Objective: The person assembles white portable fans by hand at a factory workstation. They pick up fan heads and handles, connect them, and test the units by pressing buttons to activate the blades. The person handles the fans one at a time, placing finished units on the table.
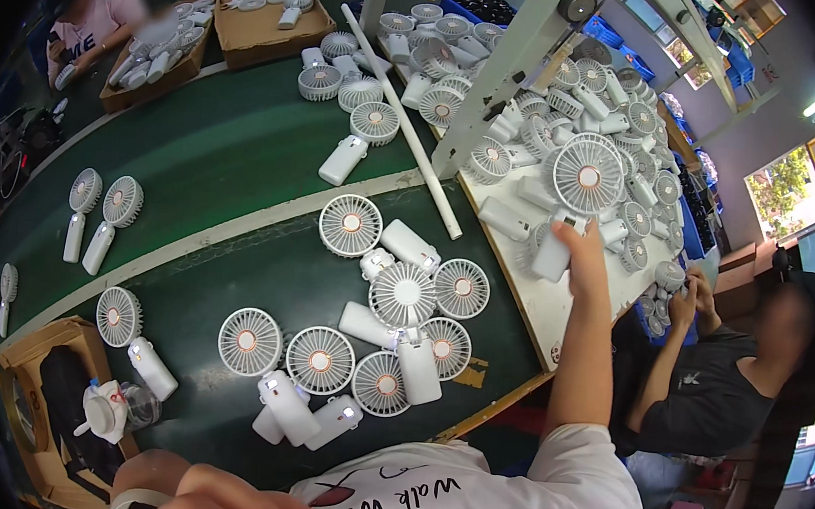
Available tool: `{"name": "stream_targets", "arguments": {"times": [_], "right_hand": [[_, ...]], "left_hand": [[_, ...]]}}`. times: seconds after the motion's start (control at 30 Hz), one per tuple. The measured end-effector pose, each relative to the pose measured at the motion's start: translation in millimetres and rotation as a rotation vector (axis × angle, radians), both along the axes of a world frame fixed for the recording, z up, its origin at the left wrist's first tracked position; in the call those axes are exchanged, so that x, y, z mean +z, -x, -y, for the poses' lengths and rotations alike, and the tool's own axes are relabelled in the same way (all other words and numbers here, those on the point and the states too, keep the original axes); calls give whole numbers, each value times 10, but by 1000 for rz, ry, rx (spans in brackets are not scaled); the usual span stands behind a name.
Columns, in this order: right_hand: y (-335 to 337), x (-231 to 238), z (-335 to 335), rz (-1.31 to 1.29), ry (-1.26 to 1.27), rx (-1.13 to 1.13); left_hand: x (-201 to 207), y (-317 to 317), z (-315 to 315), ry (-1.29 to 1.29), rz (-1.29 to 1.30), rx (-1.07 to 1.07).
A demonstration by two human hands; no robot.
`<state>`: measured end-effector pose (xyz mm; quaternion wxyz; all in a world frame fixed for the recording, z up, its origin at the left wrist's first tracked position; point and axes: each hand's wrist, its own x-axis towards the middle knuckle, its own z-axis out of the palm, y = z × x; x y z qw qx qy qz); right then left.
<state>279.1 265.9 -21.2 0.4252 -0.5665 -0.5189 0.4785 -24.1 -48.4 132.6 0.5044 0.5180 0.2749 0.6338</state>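
A white handheld fan (586, 179) is in my right hand (584, 257), with the fingers wrapped round its handle and the round grille upward. That arm reaches out over the white board, at the near side of a big heap of similar fans (589, 100). At the lower edge, close to my shirt, is my left hand (241, 504). The frame cuts off most of its fingers, so whether it holds anything does not show. In front of me, several white fans (321, 359) lie in a loose cluster on the green work surface (220, 266), some overlapping.
A green conveyor belt (192, 145) carries spaced-out fans. Cardboard boxes (281, 41) stand at its far side, another box (34, 366) near left. A metal post (519, 69) and a white tube (405, 122) stand beside the heap. Co-workers sit at right (720, 373) and far left (97, 18).
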Motion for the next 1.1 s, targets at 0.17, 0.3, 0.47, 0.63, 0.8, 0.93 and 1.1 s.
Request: {"name": "stream_targets", "arguments": {"times": [0.17,0.3,0.47,0.63,0.8,0.93,1.1], "right_hand": [[-578,-177,-768,1000,-541,93],[-456,-246,-1106,919,-473,387],[-355,-376,-1184,1448,-610,342],[-276,-298,-349,1253,-888,131],[246,-311,638,842,-791,303],[623,-349,1192,612,-653,493],[891,-265,1588,931,-354,854]], "left_hand": [[121,76,-191,53,-223,-171],[39,41,-76,103,-189,-81],[-159,239,-31,49,-175,-286],[-991,183,-70,455,-1127,274],[-1695,-34,77,719,-1461,646],[-1817,-177,-52,832,-1444,745],[-1959,360,110,980,-443,585]]}}
